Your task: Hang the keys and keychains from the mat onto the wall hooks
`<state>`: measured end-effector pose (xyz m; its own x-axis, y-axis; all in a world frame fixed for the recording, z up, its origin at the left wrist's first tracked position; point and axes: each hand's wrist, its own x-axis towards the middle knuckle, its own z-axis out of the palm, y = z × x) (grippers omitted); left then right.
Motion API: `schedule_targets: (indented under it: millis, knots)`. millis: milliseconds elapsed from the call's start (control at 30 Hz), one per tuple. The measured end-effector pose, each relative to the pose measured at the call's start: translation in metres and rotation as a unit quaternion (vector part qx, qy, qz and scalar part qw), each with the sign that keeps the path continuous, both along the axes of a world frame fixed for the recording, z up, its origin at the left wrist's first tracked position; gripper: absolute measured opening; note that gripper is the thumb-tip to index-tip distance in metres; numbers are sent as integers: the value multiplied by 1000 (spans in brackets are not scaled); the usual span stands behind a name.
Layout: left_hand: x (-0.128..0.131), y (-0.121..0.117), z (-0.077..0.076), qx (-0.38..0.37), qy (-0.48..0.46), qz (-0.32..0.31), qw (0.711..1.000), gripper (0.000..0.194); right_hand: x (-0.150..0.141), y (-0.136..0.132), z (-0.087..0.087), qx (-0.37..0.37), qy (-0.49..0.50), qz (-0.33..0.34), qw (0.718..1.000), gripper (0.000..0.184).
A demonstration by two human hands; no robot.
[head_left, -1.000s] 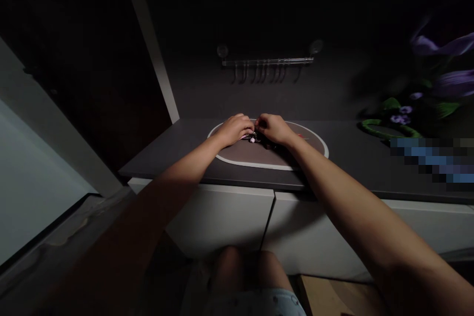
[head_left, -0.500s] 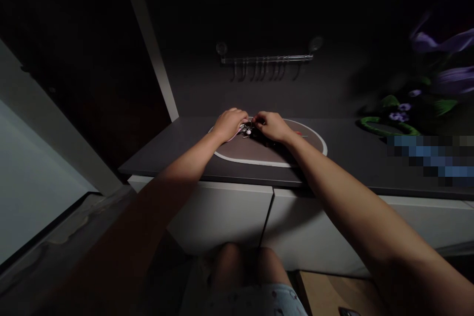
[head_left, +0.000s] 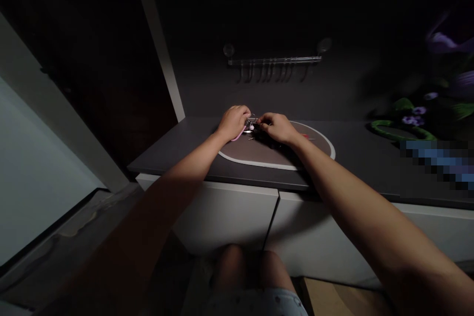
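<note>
The left hand (head_left: 234, 122) has a narrow grip over the rear left part of the mat (head_left: 259, 153), its fingertips closed on a bunch (head_left: 251, 127) of small, shiny metal pieces with a pale round bead. A smooth pink strap (head_left: 240, 134) curves out from under its palm, above the mat's left side. The right hand (head_left: 278, 128), over the middle of the mat, has its finger and thumb drawn close together at the bunch's right edge; whether they pinch a piece, I cannot tell. Dark shapes on the mat beneath this palm are too shadowed to make out. A red handle (head_left: 304, 136) with a thin shaft lies on the mat's right part. The mat is brown, oval and flat, with a pale border, on a dark, matt table (head_left: 168, 144). Behind the mat, a clear, glossy rail (head_left: 276, 61) carries hooks; well to its right are purple flowers (head_left: 414, 120) and a fuzzy green loop (head_left: 392, 131).
</note>
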<state>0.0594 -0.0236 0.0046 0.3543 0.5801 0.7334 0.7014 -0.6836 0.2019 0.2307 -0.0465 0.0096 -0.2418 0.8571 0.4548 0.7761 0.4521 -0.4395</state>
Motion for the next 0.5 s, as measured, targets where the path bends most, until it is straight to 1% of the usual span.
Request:
schedule_targets:
  millis: [100,200,367,433,500]
  knots:
    - [1,0,1,-13,-38,-10,999,15,-1,-1,1,-10,50,7,999,21]
    - [2,1,1,-36,-95,-29,994,13,-1,0,1,-31,122,46,991,21]
    - [4,0,3,-91,-189,-53,976,12,-4,0,1,-81,261,129,953,21]
    - [5,-2,4,-102,-211,-56,971,12,-6,-1,1,-89,292,140,942,21]
    - [6,-3,4,-109,-223,-60,967,11,-7,-1,2,-95,305,139,937,25]
